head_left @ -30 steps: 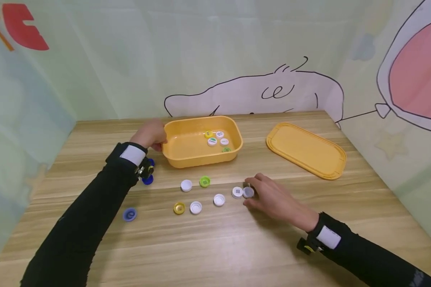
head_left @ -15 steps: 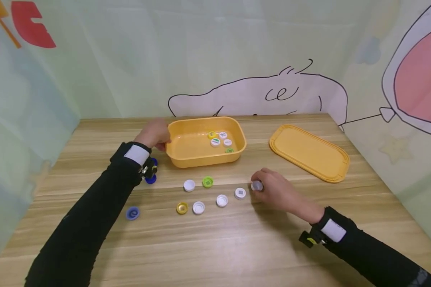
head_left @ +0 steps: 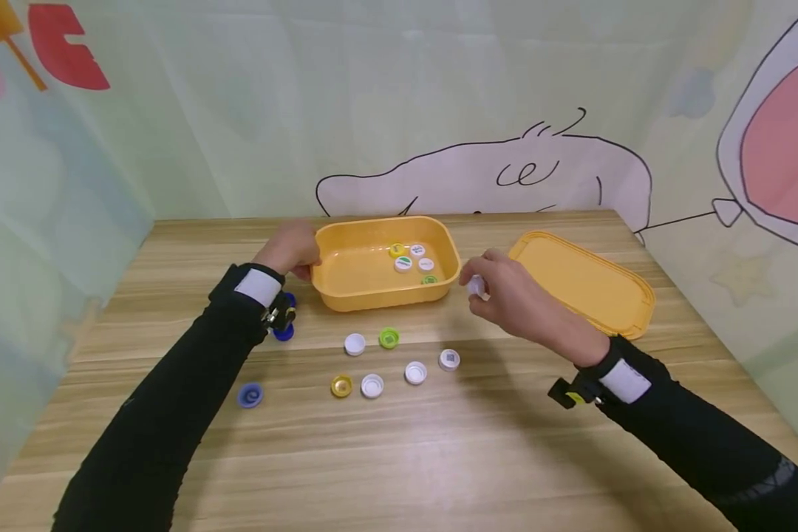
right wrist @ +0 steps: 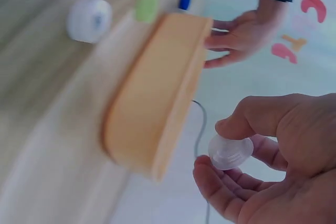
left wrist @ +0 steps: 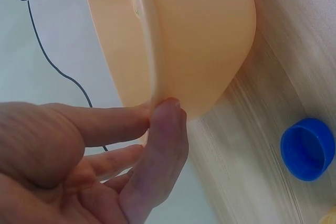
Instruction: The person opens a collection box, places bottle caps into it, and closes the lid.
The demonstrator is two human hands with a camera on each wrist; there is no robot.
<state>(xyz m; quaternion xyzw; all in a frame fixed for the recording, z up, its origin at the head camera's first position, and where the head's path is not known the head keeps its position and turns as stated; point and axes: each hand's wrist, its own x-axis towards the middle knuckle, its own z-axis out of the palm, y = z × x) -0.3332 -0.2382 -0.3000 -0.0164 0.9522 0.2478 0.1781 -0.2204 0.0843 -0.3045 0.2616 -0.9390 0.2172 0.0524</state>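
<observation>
My left hand (head_left: 291,249) pinches the left rim of a yellow-orange plastic box (head_left: 372,299), thumb on one side of the wall and fingers on the other in the left wrist view. Several bottle caps, white, yellow and green, lie inside toward the box's right end. Just right of the box, my right hand (head_left: 512,299) holds a whitish translucent bottle cap (right wrist: 230,153) between thumb and fingers, raised above the table. On the table in front of the box lie white caps (head_left: 415,372), a green cap (head_left: 389,338) and a gold cap (head_left: 341,386).
Behind my right hand lies a flat yellow lid (head_left: 588,284), partly covered by it. Blue caps (left wrist: 307,149) sit beside the box under my left wrist, and a lighter blue cap (head_left: 250,395) lies nearer. A printed curtain (head_left: 239,111) hangs behind the wooden table (head_left: 372,465).
My right hand has picked the translucent cap up from beside a white cap and carried it up and away toward the box's right side. My left hand keeps its grip on the rim.
</observation>
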